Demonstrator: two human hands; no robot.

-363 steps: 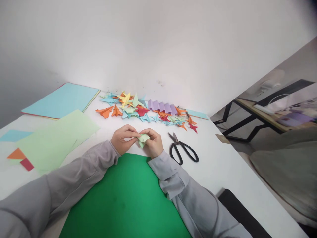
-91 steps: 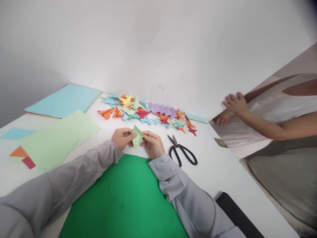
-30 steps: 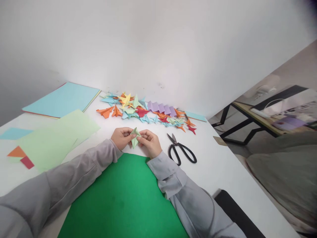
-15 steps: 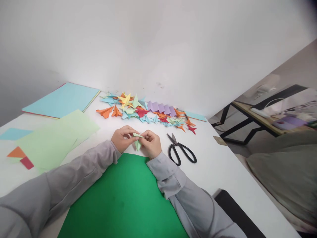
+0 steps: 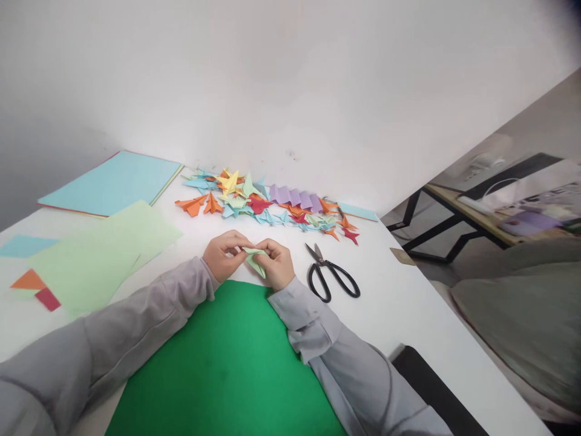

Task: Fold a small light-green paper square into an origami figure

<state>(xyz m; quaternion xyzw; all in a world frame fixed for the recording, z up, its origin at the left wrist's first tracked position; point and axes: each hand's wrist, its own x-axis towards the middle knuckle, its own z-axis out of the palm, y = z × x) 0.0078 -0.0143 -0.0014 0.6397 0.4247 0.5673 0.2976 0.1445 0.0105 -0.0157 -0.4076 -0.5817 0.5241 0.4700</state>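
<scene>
So both hands are busy with one tiny thing: a folded light-green paper [image 5: 257, 266], held up between them just past the far edge of the plain green sheet [image 5: 222, 357]. The left hand [image 5: 226, 254] has thumb and fingers pinched on one end, and the right hand [image 5: 278, 263] grips the other side, thumb on the near face. My guess is that pinching from both sides keeps the layers from springing open. Can't see what the hidden fingers are doing behind it.

The black-handled scissors [image 5: 321, 262] lie on the white tabletop [image 5: 381, 321] just beside the right hand, blades a bit apart, handles toward the person, probably so they're easy to grab. Loose light-green sheets [image 5: 86, 260] sit off to the left, seemingly to leave elbow room. The heap of origami pieces [image 5: 258, 206] is back by the wall, likely so sleeves don't crush the points.
</scene>
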